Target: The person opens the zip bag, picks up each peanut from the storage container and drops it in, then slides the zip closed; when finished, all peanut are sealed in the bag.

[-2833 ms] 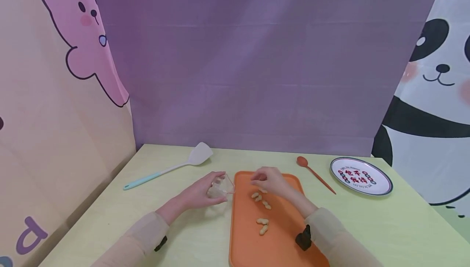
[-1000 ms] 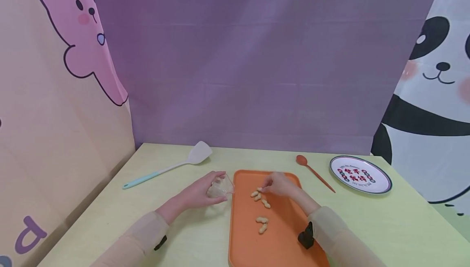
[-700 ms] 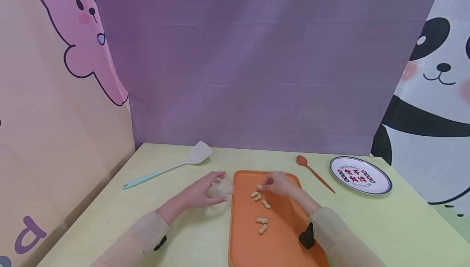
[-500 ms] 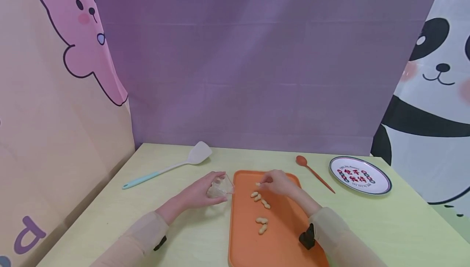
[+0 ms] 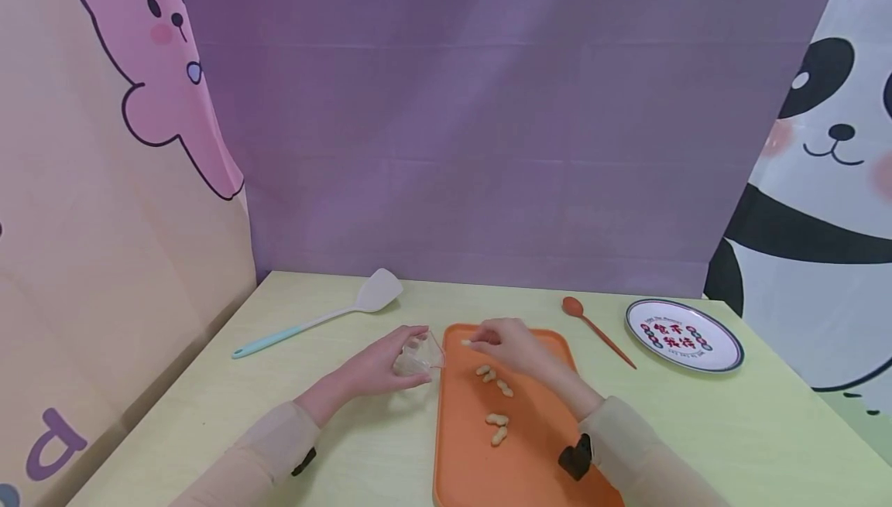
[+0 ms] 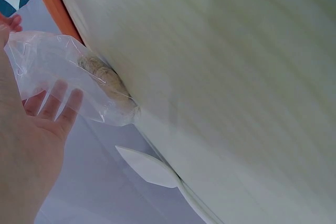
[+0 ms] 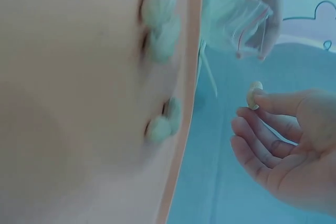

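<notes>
My left hand [image 5: 379, 364] holds a clear plastic zip bag [image 5: 420, 354] by its mouth, at the left edge of the orange tray [image 5: 474, 476]. The bag's red-edged opening faces the tray. In the left wrist view, peanuts [image 6: 107, 80] lie in the bottom of the bag, close to the table. Over the far part of the tray, my right hand [image 5: 514, 344] pinches one peanut [image 7: 254, 94] between thumb and fingertips, a short way from the bag's opening. Several other peanuts [image 5: 505, 388] lie on the tray nearer to me.
A white spatula with a light blue handle [image 5: 272, 343] lies at the back left of the table. To the right of the tray are a red spoon [image 5: 574, 307] and a white plate with red lettering [image 5: 648, 352]. A purple curtain [image 5: 474, 143] hangs behind the table.
My right hand picked a peanut from the far group on the tray, then lifted it and moved left towards the bag. My left hand and the bag stayed in place.
</notes>
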Available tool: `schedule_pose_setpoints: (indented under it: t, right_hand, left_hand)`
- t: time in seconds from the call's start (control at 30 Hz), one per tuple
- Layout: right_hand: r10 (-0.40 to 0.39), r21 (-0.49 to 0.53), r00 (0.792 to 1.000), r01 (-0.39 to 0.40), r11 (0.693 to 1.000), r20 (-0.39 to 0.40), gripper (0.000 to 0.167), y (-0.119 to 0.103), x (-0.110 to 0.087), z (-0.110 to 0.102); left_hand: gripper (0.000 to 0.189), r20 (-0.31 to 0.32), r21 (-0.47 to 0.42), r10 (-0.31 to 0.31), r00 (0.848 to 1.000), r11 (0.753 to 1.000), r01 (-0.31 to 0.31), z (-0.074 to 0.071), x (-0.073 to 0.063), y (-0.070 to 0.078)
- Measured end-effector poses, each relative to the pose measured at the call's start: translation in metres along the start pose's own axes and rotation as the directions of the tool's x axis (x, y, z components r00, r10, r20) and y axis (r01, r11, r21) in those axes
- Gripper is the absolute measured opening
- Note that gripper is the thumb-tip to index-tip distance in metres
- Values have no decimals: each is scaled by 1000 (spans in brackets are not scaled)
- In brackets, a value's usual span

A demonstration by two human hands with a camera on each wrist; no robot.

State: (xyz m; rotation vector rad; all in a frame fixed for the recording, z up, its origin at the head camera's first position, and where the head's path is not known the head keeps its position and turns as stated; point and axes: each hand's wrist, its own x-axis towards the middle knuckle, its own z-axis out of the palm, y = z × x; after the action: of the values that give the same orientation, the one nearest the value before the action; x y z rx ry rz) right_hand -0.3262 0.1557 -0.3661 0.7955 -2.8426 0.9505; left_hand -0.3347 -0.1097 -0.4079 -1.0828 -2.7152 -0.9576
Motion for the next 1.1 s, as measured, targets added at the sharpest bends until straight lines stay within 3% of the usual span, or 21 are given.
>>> schedule_pose_setpoints:
  t: [0.23, 0.47, 0.7, 1.1]
  right_hand:
    - [-94, 13, 996, 93, 996, 6, 16, -15, 7, 10]
    - [-73, 164, 992, 56, 985, 100, 20, -23, 9, 17]
    - [-183, 70, 983, 182, 981, 5, 11, -27, 17, 29]
    - [-176, 25, 984, 176, 984, -11, 10, -33, 14, 30]
  left_hand:
    - [76, 1, 23, 1, 1000, 1000, -1, 0, 0, -1]
    - [78, -1, 11, 18, 1000, 1000, -18, 1, 2, -3]
    - [76, 5, 10, -16, 1000, 1000, 16, 1, 1, -3]
    - [75, -11, -7, 6, 1000, 1000, -6, 1, 1, 0]
